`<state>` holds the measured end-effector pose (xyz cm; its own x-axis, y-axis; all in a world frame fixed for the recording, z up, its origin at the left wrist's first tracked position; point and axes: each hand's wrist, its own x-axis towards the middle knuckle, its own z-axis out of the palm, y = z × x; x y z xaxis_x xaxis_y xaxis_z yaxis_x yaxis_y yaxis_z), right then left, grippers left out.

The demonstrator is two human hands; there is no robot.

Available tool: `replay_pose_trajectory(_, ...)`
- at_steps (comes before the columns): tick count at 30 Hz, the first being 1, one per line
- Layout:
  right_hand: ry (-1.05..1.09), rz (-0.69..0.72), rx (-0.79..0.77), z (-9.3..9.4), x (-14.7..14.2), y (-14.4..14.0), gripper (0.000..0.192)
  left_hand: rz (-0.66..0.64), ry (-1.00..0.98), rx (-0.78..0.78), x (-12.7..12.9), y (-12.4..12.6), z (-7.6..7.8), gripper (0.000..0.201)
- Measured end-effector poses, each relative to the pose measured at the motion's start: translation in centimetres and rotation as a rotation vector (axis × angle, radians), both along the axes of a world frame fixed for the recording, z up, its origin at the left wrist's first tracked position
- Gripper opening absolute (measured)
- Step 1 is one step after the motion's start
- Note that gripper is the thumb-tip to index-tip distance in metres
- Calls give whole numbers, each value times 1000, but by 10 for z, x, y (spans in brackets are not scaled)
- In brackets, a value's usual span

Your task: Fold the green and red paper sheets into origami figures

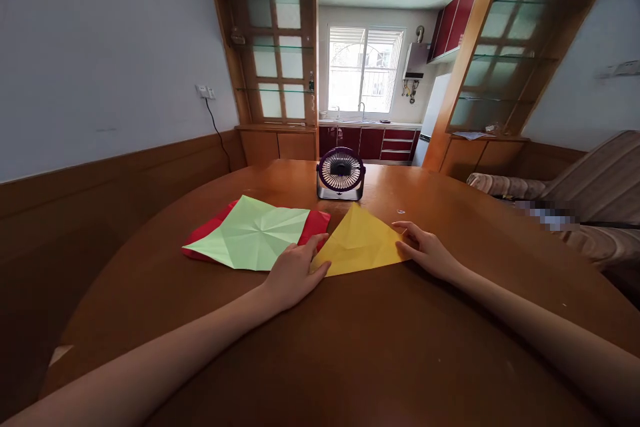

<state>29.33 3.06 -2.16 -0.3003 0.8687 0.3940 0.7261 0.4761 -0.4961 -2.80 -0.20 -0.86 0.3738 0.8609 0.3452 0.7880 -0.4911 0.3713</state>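
Yellow paper (357, 243), folded into a triangle, lies flat on the brown wooden surface (350, 347) between the two hands: the left hand (295, 273) rests open and flat with its fingertips on the paper's lower left corner, and the right hand (425, 250) lies open with its fingers spread on the right corner, neither one gripping anything. Just to the left, a creased light-green sheet (253, 233) lies on top of a red sheet (315, 221), and a small purple desk fan (341, 173) stands just beyond the yellow paper's tip.
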Motion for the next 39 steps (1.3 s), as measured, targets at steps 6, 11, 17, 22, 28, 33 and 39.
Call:
replay_pose_trajectory(6,-80,17,-16,5,5,0,33,-146,105,219,10,12,10,65)
replay_pose_trajectory(11,-157,25,-10,6,5,-1,35,-377,414,265,39,31,19,46)
replay_pose_trajectory(17,-255,18,-21,6,10,-3,35,-536,509,71,60,41,1,53)
replay_pose_trajectory(22,-325,16,47,10,9,-3,30,-565,442,-56,59,42,-7,61)
replay_pose_trajectory(28,-229,189,170,16,-11,13,32,-582,404,-78,60,42,-7,63)
replay_pose_trajectory(33,-157,283,151,5,-29,36,33,-550,343,-35,60,39,-8,52)
replay_pose_trajectory(39,-353,308,269,-3,-29,43,35,-407,295,87,61,30,-13,47)
